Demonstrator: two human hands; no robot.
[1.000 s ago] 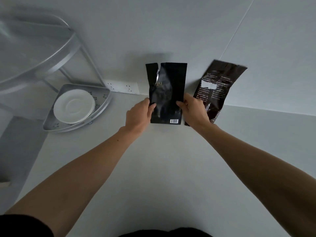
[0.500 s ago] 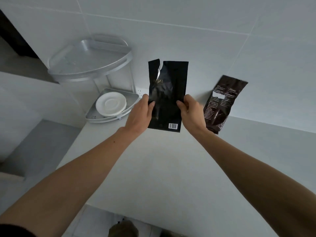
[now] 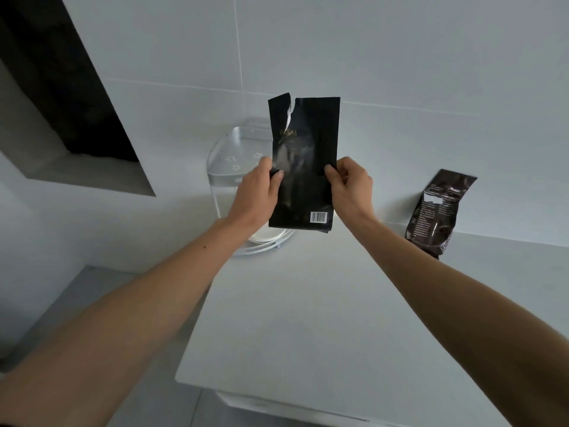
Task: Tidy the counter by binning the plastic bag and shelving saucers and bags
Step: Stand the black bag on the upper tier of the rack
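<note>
Both hands hold a black bag upright in the middle of the frame, lifted above the counter. The left hand pinches the bag's left edge about halfway up, thumb on the front and fingers curled behind. The right hand pinches the right edge at the same height, thumb on the front. The bag is flat and glossy, with faint gold lettering near its upper left, a white barcode at its lower right and a tear running down from its top edge left of centre, showing a silver lining

Behind the bag, left of centre, stands a metal corner rack with a perforated upper shelf. On its lower shelf lies a white saucer, mostly hidden by the left hand and the bag; whether more than one is stacked there cannot be told

At the right of the frame a brown bag with small white print stands on the counter, leaning back against the tiled wall, well apart from the black bag and the hands

In the upper left a dark recess opens in the wall. The counter's near edge runs across the lower middle of the frame, with the floor showing at lower left
</note>
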